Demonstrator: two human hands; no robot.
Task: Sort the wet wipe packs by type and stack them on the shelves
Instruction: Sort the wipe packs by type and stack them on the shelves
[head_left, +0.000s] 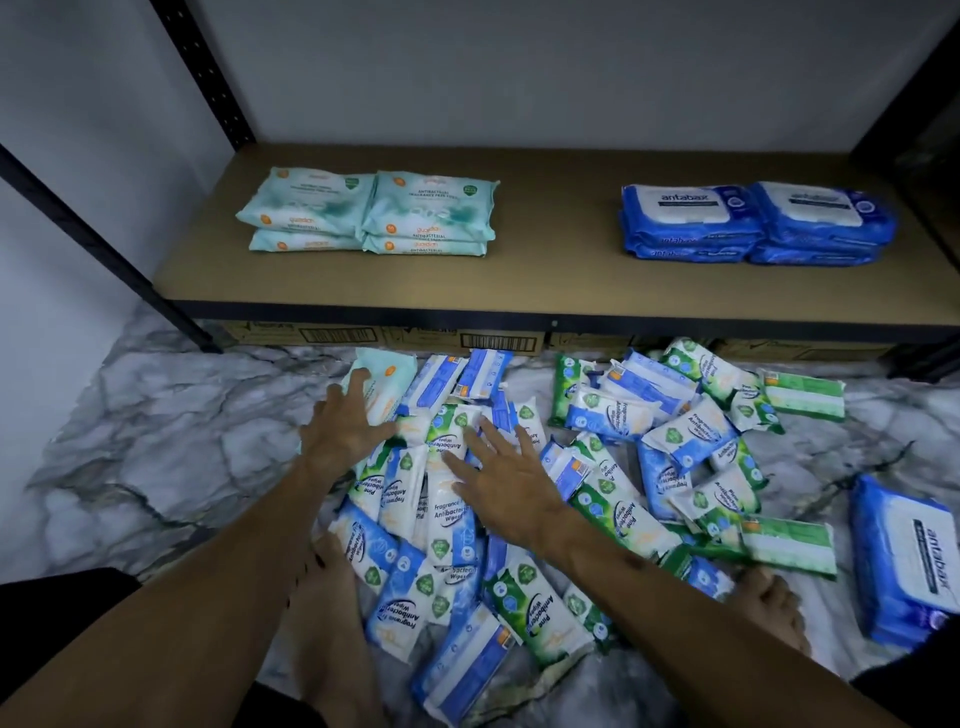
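A heap of small blue-and-white and green-and-white wipe packs (613, 467) lies on the marble floor below the shelf. My left hand (345, 423) lies flat, fingers straight, on a pale teal pack (382, 382) at the heap's far left. My right hand (506, 480) is spread flat over the white packs in the middle, holding nothing. On the wooden shelf (545, 275) stand two short stacks of pale teal packs (371, 213) on the left and two stacks of dark blue Antabax packs (756, 221) on the right.
One large dark blue Antabax pack (906, 561) lies alone on the floor at the right. My bare feet (774, 597) rest at the near side of the heap. Cardboard boxes (467, 340) sit under the shelf. Black shelf posts (104, 249) stand at the left.
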